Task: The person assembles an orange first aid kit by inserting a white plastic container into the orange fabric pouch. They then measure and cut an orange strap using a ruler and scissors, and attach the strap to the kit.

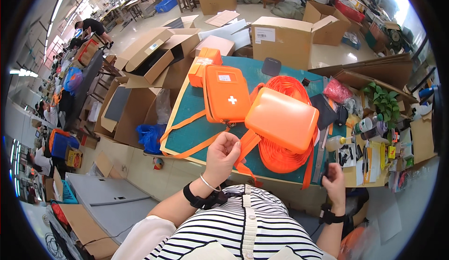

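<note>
Webbing strap (250,141), orange, on green mat (187,140) near table's front edge, beside coiled webbing roll (280,162).
Left hand (224,151) closed, strap apparently pinched between thumb and fingertip. Right hand (334,183) curled around small dark object (326,169), kind unclear. Orange hard case (282,119) perched on roll; with a hard tug on the strap, possible shift of coils, then slide of case.

The glossy orange case (282,119) looks smooth plastic, the strap roll (277,160) satiny, perhaps woven cloth.
</note>
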Action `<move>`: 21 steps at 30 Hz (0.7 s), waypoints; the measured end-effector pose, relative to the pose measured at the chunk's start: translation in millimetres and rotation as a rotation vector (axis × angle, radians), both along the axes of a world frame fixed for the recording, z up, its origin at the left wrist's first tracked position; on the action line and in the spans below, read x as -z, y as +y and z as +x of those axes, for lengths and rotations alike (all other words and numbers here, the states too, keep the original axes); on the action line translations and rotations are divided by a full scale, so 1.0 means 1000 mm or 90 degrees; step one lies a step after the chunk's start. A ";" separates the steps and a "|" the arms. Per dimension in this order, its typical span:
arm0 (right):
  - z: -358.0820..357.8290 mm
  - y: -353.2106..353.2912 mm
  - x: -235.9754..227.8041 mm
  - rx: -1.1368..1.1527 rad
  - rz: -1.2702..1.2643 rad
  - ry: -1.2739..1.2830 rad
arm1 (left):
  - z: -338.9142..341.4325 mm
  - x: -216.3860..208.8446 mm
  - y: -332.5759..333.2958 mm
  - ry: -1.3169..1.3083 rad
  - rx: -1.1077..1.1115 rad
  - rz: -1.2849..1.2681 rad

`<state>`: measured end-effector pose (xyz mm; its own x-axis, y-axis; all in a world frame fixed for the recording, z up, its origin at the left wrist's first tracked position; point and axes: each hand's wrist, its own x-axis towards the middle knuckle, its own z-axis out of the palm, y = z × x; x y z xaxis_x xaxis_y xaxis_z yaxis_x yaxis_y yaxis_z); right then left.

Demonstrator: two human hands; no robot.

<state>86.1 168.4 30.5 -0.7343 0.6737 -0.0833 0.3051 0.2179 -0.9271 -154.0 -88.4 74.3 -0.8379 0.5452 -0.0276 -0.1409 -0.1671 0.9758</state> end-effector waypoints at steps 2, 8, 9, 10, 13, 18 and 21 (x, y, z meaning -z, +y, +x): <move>-0.031 -0.040 -0.032 -0.086 -0.206 0.014 | 0.002 -0.001 0.003 0.019 -0.024 0.002; -0.082 -0.082 -0.068 -0.408 0.100 -0.076 | 0.000 -0.002 0.005 0.169 -0.083 -0.045; -0.087 -0.085 -0.073 -0.415 0.091 -0.098 | -0.001 0.002 0.001 0.204 -0.091 -0.065; -0.092 -0.087 -0.077 -0.424 0.082 -0.120 | -0.002 0.006 -0.002 0.240 -0.100 -0.086; -0.100 -0.096 -0.074 -0.438 0.090 -0.104 | 0.001 0.009 -0.006 0.239 -0.136 -0.067; -0.108 -0.111 -0.070 -0.476 0.087 -0.107 | 0.001 0.004 -0.015 0.246 -0.133 -0.047; -0.113 -0.113 -0.074 -0.506 0.065 -0.147 | 0.000 0.005 -0.026 0.283 -0.125 -0.089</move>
<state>-26.6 55.3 105.0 -0.9663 -0.0259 -0.2563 0.2044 0.5285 -0.8240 -154.3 -114.0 69.4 -0.8712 0.3930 0.2942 0.3150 -0.0121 0.9490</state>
